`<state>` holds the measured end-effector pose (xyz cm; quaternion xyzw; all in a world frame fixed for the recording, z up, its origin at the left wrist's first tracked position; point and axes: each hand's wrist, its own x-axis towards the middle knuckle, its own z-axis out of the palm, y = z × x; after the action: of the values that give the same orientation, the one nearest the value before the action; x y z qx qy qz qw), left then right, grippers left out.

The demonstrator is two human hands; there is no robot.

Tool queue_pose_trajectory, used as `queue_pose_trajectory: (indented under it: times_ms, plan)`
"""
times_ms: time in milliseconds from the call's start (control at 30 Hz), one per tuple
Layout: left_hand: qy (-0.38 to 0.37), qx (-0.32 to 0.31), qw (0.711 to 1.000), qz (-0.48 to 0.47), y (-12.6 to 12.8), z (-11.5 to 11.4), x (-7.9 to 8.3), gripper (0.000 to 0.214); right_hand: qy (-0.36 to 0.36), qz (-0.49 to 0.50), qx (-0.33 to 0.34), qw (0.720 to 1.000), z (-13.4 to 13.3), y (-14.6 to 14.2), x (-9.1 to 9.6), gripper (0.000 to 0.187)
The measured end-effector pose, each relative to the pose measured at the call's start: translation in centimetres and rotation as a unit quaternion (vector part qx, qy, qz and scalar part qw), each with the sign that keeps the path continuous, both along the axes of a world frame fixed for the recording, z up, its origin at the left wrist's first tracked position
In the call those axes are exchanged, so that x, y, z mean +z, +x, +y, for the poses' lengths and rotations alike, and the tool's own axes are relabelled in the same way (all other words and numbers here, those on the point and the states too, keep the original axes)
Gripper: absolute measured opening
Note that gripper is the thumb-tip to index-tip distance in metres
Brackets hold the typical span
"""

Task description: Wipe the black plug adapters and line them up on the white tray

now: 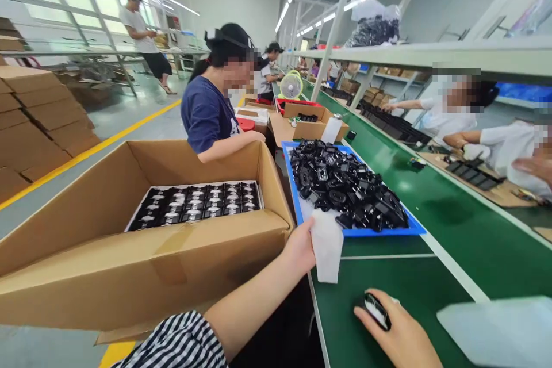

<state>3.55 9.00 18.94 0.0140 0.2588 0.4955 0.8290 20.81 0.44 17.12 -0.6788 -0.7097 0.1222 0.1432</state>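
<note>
My left hand (301, 246) is closed on a limp white piece (328, 253), a cloth or thin pouch, beside the near corner of a blue tray (366, 232). Heaped in that tray are many glossy black plastic parts (340, 181). Low over the green bench, my right hand (403, 330) grips a small black plastic part (376, 311) between thumb and fingers. Its shiny face catches a white reflection. Right of that hand lies a pale white sheet (502, 325).
On the left stands an open cardboard box (172, 259) with rows of black parts (196, 202) in it. A co-worker in a dark blue shirt (211, 118) sits beyond it. Across the green conveyor belt (457, 207), other people work. A small carton (302, 126) stands behind the tray.
</note>
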Motion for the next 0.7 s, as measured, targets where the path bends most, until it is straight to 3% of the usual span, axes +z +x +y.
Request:
queue_pose_trajectory:
  times_ms: [100,200,267,300,400,467,533,600,700]
  plan:
    - [-0.007,0.000,0.999,-0.049,-0.8,0.3,0.5,0.027,0.047,-0.053,0.023,0.997,-0.3,0.3,0.7,0.042]
    - [-0.019,-0.010,0.998,-0.061,-0.9,0.2,0.4,0.019,0.202,-0.088,0.083,0.972,-0.6,-0.5,2.0,0.044]
    - [-0.021,-0.018,0.997,-0.067,-0.8,-0.1,0.5,0.018,0.281,-0.061,0.101,0.952,-0.8,-1.5,2.7,0.038]
    - [-0.016,-0.017,0.997,-0.073,-0.7,-0.3,0.7,0.018,0.281,-0.023,0.094,0.955,-0.7,-2.1,2.9,0.035]
    - [0.019,-0.008,0.996,-0.085,-0.7,-0.9,1.2,0.021,0.152,0.168,0.024,0.974,0.2,-3.8,2.9,0.041]
    - [0.046,-0.007,0.995,-0.084,-0.9,-1.3,1.5,0.023,0.035,0.323,0.005,0.946,1.4,-4.6,2.8,0.045]
    - [0.063,-0.012,0.995,-0.075,-1.1,-1.6,1.5,0.024,-0.058,0.436,0.028,0.898,2.6,-5.2,3.0,0.047]
    - [0.075,-0.017,0.995,-0.060,-1.4,-1.9,1.5,0.023,-0.127,0.475,0.044,0.870,3.4,-5.7,3.6,0.048]
    - [0.081,-0.015,0.996,-0.040,-1.6,-1.9,1.4,0.017,-0.176,0.453,0.037,0.873,3.8,-6.5,4.4,0.038]
